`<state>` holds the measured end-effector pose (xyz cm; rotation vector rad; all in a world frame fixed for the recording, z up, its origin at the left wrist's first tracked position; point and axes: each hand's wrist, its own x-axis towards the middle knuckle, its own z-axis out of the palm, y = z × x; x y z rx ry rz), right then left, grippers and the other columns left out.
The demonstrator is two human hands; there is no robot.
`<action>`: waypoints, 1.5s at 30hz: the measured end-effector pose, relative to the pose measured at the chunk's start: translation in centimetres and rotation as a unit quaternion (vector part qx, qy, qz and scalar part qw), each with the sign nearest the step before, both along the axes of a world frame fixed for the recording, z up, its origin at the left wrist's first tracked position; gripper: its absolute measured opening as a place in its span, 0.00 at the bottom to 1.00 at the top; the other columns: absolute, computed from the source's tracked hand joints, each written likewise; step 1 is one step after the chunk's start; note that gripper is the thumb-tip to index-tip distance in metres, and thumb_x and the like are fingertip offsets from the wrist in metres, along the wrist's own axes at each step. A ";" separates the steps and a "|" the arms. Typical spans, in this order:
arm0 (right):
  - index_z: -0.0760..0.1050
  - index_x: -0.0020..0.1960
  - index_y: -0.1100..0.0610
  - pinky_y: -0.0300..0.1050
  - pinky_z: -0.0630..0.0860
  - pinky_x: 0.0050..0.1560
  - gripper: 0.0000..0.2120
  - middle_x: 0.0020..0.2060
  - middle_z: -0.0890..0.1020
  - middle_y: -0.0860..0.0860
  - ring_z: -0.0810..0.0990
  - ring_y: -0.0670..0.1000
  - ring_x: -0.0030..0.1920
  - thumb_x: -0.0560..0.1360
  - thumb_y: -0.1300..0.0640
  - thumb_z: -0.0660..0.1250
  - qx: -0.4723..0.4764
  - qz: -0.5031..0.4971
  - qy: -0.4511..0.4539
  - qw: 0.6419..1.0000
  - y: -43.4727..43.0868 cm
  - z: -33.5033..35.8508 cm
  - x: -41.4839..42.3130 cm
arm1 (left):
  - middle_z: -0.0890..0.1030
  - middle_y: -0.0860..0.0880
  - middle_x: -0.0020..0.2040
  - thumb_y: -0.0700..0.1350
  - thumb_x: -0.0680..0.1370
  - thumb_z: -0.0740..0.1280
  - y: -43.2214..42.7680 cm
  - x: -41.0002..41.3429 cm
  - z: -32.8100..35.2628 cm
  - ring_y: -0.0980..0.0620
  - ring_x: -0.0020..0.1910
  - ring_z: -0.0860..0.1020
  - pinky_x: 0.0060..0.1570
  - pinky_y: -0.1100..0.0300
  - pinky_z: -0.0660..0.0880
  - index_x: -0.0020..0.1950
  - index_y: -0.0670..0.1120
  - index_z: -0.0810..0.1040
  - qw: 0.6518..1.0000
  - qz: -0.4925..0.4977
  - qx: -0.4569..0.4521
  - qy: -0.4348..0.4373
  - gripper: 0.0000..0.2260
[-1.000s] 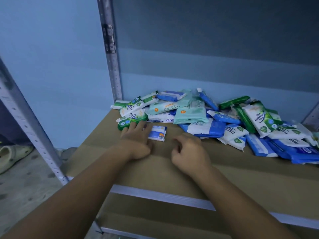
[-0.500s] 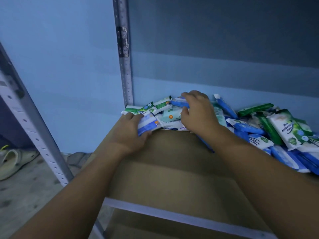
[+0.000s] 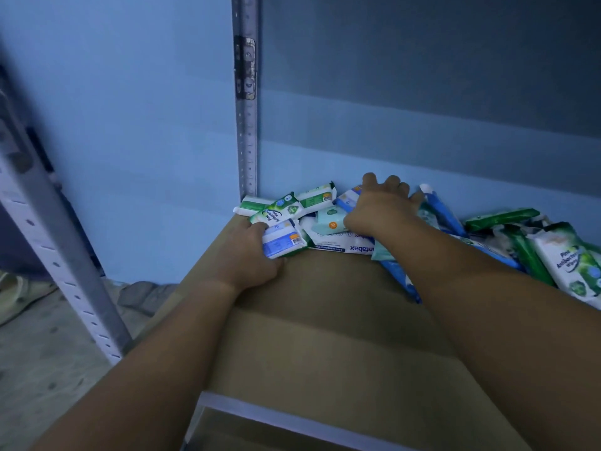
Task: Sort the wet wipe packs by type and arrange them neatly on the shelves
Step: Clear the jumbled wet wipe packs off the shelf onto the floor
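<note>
The left hand [image 3: 252, 255] grips a blue-and-white pack [image 3: 282, 238] on the shelf [image 3: 325, 320]. The right hand [image 3: 382, 206] lies over the pile [image 3: 338, 240]; its grip is hidden.

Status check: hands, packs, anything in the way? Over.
Left hand grips small blue-and-white pack. Right hand reaches over mixed pile, grip unclear. Packs unsorted on shelf. Right forearm hides part of pile.

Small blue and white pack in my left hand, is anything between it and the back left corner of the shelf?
Yes. Green and white packs lie right behind it, filling that corner beside the metal upright. The left hand grips the blue and white pack just in front of them.
</note>
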<state>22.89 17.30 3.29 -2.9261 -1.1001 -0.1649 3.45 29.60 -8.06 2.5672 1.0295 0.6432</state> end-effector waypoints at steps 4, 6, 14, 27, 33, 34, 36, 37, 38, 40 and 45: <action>0.70 0.61 0.53 0.58 0.62 0.66 0.24 0.59 0.75 0.54 0.68 0.59 0.66 0.68 0.44 0.67 0.009 -0.035 0.002 0.999 0.2 1.7 0.4 | 0.73 0.51 0.44 0.58 0.65 0.69 1.0 -0.4 1.2 0.47 0.43 0.76 0.39 0.58 0.68 0.42 0.49 0.75 0.995 0.009 -0.045 -0.089 0.15; 0.72 0.55 0.50 0.56 0.63 0.62 0.19 0.54 0.76 0.51 0.69 0.58 0.63 0.67 0.46 0.67 0.063 -0.016 0.016 0.998 0.7 2.0 0.7 | 0.71 0.50 0.41 0.60 0.66 0.70 1.4 -0.6 1.9 0.50 0.40 0.74 0.37 0.58 0.67 0.40 0.49 0.72 0.984 0.030 -0.036 -0.171 0.16; 0.72 0.49 0.51 0.49 0.71 0.51 0.13 0.46 0.77 0.48 0.75 0.56 0.49 0.66 0.55 0.70 0.183 0.137 0.038 0.973 5.2 -1.0 1.4 | 0.79 0.54 0.47 0.61 0.70 0.70 2.1 0.1 1.0 0.47 0.48 0.78 0.47 0.47 0.78 0.52 0.53 0.72 0.958 0.105 -0.068 -0.259 0.18; 0.70 0.63 0.49 0.54 0.64 0.56 0.28 0.59 0.68 0.49 0.65 0.56 0.64 0.66 0.43 0.69 -0.016 0.142 -0.032 0.989 8.5 -3.0 1.8 | 0.79 0.54 0.48 0.57 0.72 0.72 3.2 0.7 -0.4 0.46 0.46 0.77 0.48 0.47 0.77 0.54 0.53 0.71 0.972 0.097 -0.035 -0.209 0.17; 0.70 0.53 0.47 0.52 0.65 0.54 0.19 0.47 0.74 0.50 0.67 0.53 0.56 0.66 0.46 0.72 -0.001 0.150 -0.014 0.989 7.5 -1.7 1.8 | 0.78 0.55 0.47 0.58 0.71 0.71 3.1 0.7 -0.5 0.45 0.46 0.77 0.48 0.47 0.77 0.54 0.53 0.70 0.977 0.092 -0.029 -0.190 0.17; 0.70 0.53 0.47 0.52 0.65 0.53 0.20 0.47 0.74 0.50 0.66 0.53 0.57 0.65 0.45 0.72 0.000 0.144 -0.019 0.989 7.1 -1.4 1.7 | 0.78 0.55 0.46 0.58 0.72 0.71 3.0 0.7 -0.5 0.45 0.46 0.77 0.48 0.48 0.77 0.54 0.53 0.70 0.978 0.092 -0.029 -0.185 0.17; 0.70 0.54 0.48 0.53 0.65 0.54 0.20 0.48 0.73 0.50 0.66 0.53 0.58 0.65 0.46 0.72 -0.008 0.121 -0.010 0.993 5.9 -0.4 1.5 | 0.77 0.55 0.46 0.58 0.72 0.71 2.7 0.7 -0.5 0.45 0.46 0.77 0.48 0.49 0.76 0.54 0.53 0.70 0.980 0.088 -0.024 -0.177 0.17; 0.70 0.53 0.49 0.53 0.65 0.55 0.21 0.48 0.73 0.50 0.65 0.53 0.58 0.65 0.46 0.73 -0.018 0.110 -0.003 0.994 5.0 0.1 1.3 | 0.77 0.55 0.45 0.58 0.72 0.71 2.6 0.6 -0.4 0.45 0.46 0.77 0.47 0.49 0.75 0.54 0.53 0.70 0.980 0.086 -0.020 -0.176 0.17; 0.70 0.52 0.50 0.54 0.66 0.55 0.21 0.48 0.73 0.51 0.64 0.53 0.56 0.64 0.45 0.74 -0.029 0.104 -0.002 0.994 4.0 0.5 1.1 | 0.76 0.55 0.46 0.58 0.72 0.71 2.3 0.5 -0.2 0.45 0.46 0.77 0.47 0.49 0.75 0.53 0.52 0.71 0.981 0.086 -0.017 -0.173 0.16; 0.70 0.48 0.51 0.51 0.67 0.51 0.20 0.47 0.73 0.51 0.65 0.53 0.53 0.65 0.42 0.74 -0.034 0.112 -0.015 0.993 1.6 1.1 0.7 | 0.76 0.53 0.49 0.58 0.72 0.72 1.7 0.2 0.2 0.45 0.48 0.77 0.47 0.48 0.76 0.52 0.50 0.72 0.981 0.086 -0.007 -0.177 0.17; 0.69 0.42 0.51 0.47 0.72 0.47 0.19 0.40 0.71 0.48 0.70 0.55 0.53 0.65 0.39 0.72 0.031 0.150 -0.035 0.987 -6.5 2.4 -0.9 | 0.74 0.50 0.51 0.57 0.71 0.75 -0.9 -1.3 2.2 0.45 0.48 0.77 0.48 0.49 0.75 0.53 0.48 0.75 0.985 0.070 -0.026 -0.159 0.19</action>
